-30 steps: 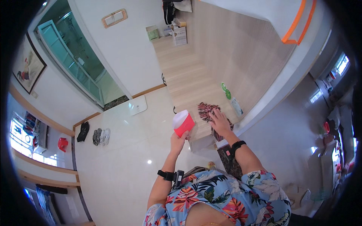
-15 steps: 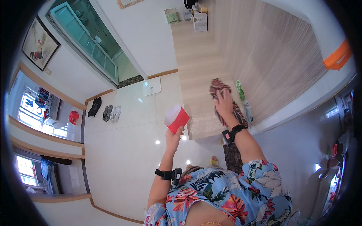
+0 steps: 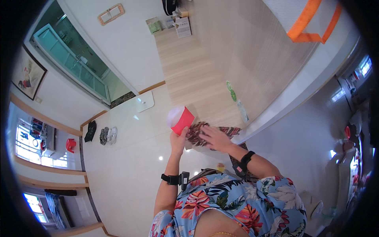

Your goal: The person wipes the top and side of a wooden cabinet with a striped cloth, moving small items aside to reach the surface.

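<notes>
Left hand (image 3: 178,141): just below the middle of the frame, fingers together and clamped on the lower edge of the red-and-white container, thumb up on the red side
Red-and-white container (image 3: 184,120): smack around frame centre, tilted, white opening toward the upper left, red wall toward the lower right. Can't tell if it's touching the cloth, but it's right beside it
Right hand (image 3: 216,139): right of the left hand, laid over the cloth, fingers a bit apart. Can't really tell how hard it's pressing
Striped cloth (image 3: 195,134): red, brown and dark stripes, just below centre, bunched up left of the right hand's fingers with a tail poking out to the right behind that hand
Wooden top (image 3: 193,79): pale grain, runs from upper centre down to the hands
Far end of it: green box (image 3: 154,26) and white box (image 3: 183,27) side by side, upper centre
Wristbands: black, one on the left wrist (image 3: 170,179), one on the right (image 3: 247,158)
Floor stuff: flat white panel (image 3: 145,101) left of the wooden top, grey and white shoes (image 3: 108,135) further left, black pair (image 3: 90,131) beside those
Upper right corner: white bag with orange trim (image 3: 306,23)
</notes>
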{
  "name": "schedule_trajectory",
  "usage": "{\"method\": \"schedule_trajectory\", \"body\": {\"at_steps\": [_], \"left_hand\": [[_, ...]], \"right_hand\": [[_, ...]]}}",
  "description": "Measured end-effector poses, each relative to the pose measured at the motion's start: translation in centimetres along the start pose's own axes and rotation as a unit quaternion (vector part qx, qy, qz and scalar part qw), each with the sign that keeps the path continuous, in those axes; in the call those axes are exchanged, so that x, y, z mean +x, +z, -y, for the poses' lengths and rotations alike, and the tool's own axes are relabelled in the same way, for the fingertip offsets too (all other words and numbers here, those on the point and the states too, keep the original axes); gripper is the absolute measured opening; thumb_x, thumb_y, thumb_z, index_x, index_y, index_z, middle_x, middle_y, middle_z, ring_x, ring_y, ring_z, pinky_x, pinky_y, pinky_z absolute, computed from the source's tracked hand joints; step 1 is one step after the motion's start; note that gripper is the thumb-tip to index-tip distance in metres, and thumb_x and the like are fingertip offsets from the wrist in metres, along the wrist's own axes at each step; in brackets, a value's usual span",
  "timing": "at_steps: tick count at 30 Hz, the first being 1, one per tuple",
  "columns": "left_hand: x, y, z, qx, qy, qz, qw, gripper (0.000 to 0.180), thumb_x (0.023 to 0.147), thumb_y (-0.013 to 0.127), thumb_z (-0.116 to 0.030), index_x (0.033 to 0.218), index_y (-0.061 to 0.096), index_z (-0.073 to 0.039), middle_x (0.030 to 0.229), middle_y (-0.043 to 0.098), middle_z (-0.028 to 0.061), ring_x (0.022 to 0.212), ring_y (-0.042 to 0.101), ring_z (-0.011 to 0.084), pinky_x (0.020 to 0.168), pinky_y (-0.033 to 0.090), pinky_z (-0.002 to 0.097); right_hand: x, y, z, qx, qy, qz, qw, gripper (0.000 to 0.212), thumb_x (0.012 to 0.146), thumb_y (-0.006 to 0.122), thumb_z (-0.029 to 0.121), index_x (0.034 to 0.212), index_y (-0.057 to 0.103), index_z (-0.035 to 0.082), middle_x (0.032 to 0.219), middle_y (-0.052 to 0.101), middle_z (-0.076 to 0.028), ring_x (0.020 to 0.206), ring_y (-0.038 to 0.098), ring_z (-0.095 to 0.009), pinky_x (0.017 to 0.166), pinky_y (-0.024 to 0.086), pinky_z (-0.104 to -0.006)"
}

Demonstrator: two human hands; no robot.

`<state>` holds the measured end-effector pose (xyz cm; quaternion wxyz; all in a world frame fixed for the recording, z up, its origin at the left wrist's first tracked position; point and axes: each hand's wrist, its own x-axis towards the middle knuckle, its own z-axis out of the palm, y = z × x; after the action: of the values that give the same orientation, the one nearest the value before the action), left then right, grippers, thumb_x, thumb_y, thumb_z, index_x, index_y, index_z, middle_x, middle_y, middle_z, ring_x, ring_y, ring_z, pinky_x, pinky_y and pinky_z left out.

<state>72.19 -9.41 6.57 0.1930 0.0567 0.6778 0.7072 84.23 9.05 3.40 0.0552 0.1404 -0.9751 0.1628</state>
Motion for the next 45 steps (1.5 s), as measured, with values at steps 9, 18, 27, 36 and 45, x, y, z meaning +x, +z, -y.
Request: {"method": "schedule_trajectory", "body": {"at_steps": [9, 18, 27, 36, 45], "left_hand": [[0.3, 1.8, 2.4, 0.056, 0.029, 0.095, 0.994, 0.019, 0.089, 0.064, -0.022, 0.091, 0.066, -0.003, 0.079, 0.066, 0.0018, 0.064, 0.058, 0.0078, 0.053, 0.042, 0.0227], [0.5, 3.4, 2.9, -0.081, -0.140, 0.153, 0.975, 0.011, 0.087, 0.060, -0.014, 0.085, 0.060, -0.004, 0.068, 0.059, 0.0014, 0.055, 0.052, 0.0085, 0.048, 0.039, 0.0247], [3.7, 5.1, 6.5, 0.020, -0.091, 0.231, 0.969, 0.010, 0.079, 0.054, -0.004, 0.088, 0.058, -0.003, 0.066, 0.055, 0.0017, 0.051, 0.047, 0.0081, 0.043, 0.033, 0.0240], [10.1, 7.3, 10.8, 0.155, 0.127, 0.327, 0.923, 0.026, 0.075, 0.060, -0.003, 0.101, 0.060, -0.003, 0.079, 0.066, 0.0112, 0.071, 0.063, 0.0219, 0.064, 0.049, 0.0334], [9.7, 8.1, 9.9, 0.365, 0.284, 0.195, 0.865, 0.032, 0.071, 0.070, -0.006, 0.100, 0.059, -0.001, 0.088, 0.065, 0.0187, 0.080, 0.064, 0.0308, 0.070, 0.051, 0.0375]], "right_hand": [[-5.9, -0.3, -3.9, -0.007, 0.204, -0.133, 0.970, 0.057, 0.083, 0.064, 0.024, 0.135, 0.046, 0.011, 0.147, 0.034, -0.015, 0.136, 0.030, -0.033, 0.111, 0.027, -0.0447], [-10.2, -1.9, 1.6, 0.203, 0.316, -0.241, 0.895, 0.032, 0.092, 0.056, 0.019, 0.118, 0.057, 0.001, 0.109, 0.061, -0.020, 0.101, 0.060, -0.034, 0.087, 0.048, -0.0374], [-12.1, -2.0, 6.3, 0.256, 0.331, -0.268, 0.868, 0.027, 0.093, 0.056, 0.019, 0.112, 0.057, -0.001, 0.096, 0.063, -0.020, 0.086, 0.063, -0.033, 0.076, 0.049, -0.0343], [-13.1, 2.5, 7.2, 0.251, 0.347, -0.283, 0.858, 0.025, 0.093, 0.055, 0.017, 0.110, 0.059, -0.001, 0.096, 0.065, -0.016, 0.087, 0.063, -0.025, 0.080, 0.049, -0.0324], [-12.6, 3.2, 7.8, 0.236, 0.327, -0.265, 0.876, 0.030, 0.092, 0.057, 0.019, 0.115, 0.056, -0.002, 0.100, 0.063, -0.021, 0.091, 0.062, -0.036, 0.079, 0.049, -0.0374]]}}
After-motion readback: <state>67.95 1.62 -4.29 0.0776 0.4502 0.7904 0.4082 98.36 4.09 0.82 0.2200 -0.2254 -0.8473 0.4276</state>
